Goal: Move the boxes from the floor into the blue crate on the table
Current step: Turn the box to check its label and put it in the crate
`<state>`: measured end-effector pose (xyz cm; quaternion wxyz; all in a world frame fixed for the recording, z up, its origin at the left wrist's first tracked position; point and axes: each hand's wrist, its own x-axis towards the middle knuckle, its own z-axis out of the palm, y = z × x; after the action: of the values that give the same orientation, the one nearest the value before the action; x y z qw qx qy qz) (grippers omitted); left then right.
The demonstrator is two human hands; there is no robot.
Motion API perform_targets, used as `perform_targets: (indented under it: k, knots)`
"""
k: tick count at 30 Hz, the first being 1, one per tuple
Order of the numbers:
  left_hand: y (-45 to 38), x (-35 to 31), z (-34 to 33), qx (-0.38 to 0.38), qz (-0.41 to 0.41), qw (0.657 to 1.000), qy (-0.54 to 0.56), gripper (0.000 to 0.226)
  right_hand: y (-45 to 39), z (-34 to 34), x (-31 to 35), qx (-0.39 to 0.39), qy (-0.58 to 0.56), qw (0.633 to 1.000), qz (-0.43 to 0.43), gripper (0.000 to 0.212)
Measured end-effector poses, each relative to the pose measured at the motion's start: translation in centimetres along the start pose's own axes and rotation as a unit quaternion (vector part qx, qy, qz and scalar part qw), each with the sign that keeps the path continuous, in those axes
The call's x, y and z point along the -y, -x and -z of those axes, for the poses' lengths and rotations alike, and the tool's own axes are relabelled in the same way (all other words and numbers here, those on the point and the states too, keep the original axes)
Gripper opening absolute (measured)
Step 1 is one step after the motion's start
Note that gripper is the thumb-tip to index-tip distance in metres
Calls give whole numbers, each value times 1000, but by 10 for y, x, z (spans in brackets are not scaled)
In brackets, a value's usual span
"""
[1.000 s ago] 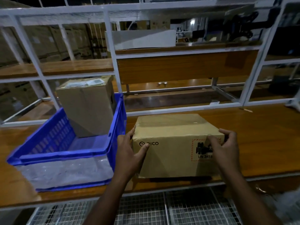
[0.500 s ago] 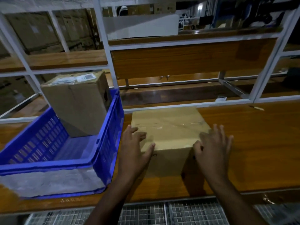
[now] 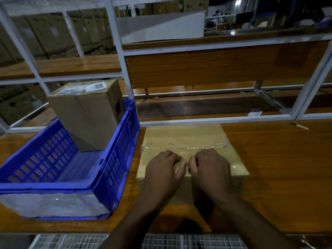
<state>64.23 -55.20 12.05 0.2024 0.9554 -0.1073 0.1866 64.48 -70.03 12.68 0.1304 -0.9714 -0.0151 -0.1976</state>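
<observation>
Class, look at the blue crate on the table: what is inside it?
One cardboard box stands at the far end of the blue crate. The floor under it is hidden.

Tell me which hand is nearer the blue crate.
Left. The left hand rests on the taped box at its crate-side half, just right of the blue crate. The right hand rests beside it, farther from the crate.

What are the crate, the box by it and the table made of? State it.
Crate: looks like moulded blue plastic, slotted walls, slight sheen.
Box: matte brown cardboard, glossy clear tape across the top.
Table: wood or wood-look laminate; orange grain, glossy reflections.
</observation>
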Motion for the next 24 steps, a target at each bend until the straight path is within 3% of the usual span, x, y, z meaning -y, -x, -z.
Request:
perform_targets:
  k: [5,8,13,18,24]
  knots:
    - [-48,0,-1,7,-18,997,-72,21,-44,-4,7,8,47,997,56,17]
    - [-54,10,-14,21,-37,997,-60,38,-46,-21,-1,5,45,995,92,28]
    - [-57,20,-23,95,-44,991,-78,47,-56,-31,-7,96,35,987,123,43]
    - [-62,21,-21,194,-21,978,-70,62,-62,-26,-6,77,21,993,87,34]
    - [-67,38,-16,201,32,975,-89,74,-63,-29,-15,144,1,990,-2,71]
